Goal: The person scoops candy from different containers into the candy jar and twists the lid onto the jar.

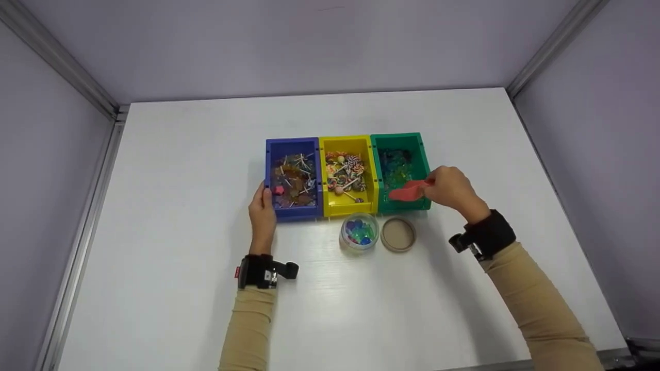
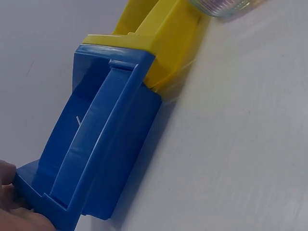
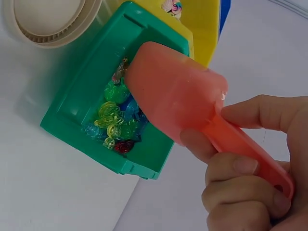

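The right hand (image 1: 451, 188) pinches the handle of a red scoop (image 3: 178, 96), held above the near end of the green bin (image 1: 401, 172), the rightmost of three bins toward the worktop's (image 1: 154, 206) far edge. The left hand (image 1: 262, 208) rests, fingers fairly straight, against the blue bin's (image 2: 96, 159) near left corner. Judging from this, the scoop should dip low through the coloured beads (image 3: 113, 120), then lift level. The open jar (image 1: 359, 233) stands just in front of the yellow bin (image 1: 346, 175), its lid (image 1: 398, 234) beside it.
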Available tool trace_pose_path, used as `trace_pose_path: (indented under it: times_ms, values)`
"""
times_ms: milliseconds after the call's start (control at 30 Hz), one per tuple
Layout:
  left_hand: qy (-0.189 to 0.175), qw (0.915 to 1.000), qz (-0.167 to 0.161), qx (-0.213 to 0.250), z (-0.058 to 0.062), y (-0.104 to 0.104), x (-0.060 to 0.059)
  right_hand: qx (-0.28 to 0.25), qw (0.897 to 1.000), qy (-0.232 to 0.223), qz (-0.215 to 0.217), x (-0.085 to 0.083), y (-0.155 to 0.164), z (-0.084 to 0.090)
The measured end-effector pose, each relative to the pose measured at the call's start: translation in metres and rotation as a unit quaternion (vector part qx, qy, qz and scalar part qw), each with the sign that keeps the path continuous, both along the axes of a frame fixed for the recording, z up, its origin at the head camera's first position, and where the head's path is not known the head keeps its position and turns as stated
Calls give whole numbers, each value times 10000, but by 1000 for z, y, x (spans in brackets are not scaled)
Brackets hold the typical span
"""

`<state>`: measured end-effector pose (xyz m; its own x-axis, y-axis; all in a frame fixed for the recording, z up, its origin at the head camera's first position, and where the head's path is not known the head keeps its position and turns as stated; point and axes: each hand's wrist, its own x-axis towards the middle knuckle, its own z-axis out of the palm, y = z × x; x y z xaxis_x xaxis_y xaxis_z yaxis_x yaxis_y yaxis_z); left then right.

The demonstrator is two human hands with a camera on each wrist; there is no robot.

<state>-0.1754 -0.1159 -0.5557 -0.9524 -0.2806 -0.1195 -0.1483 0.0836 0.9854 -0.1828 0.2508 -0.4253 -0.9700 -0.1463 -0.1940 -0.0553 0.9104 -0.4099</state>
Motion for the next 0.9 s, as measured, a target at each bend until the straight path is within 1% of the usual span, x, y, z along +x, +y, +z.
trace_pose_path:
  times_ms: [100,200,333,433,567,767,900]
  values:
    - [-68,9999,-51,95,1,-1,0,59,9986,-523,-86,-10,-3,2]
    - [-110,9998,-133,140,2,-2,0,222,9948,-989,-129,-20,-5,3]
    - [-119,9998,-130,122,2,-2,-1,524,9896,-1331,-137,-33,-9,6]
    - [-160,9998,-68,133,1,-1,-1,779,9859,-1480,-103,-42,-14,9]
    - [-249,9996,-35,108,2,0,-1,960,9811,-1676,-94,-51,-22,12]
    - [-210,9997,34,109,0,1,-1,1017,9754,-1949,-196,-58,-33,10]
    - [-222,9997,101,37,-1,0,-1,1015,9747,-1985,-145,-61,-39,6]
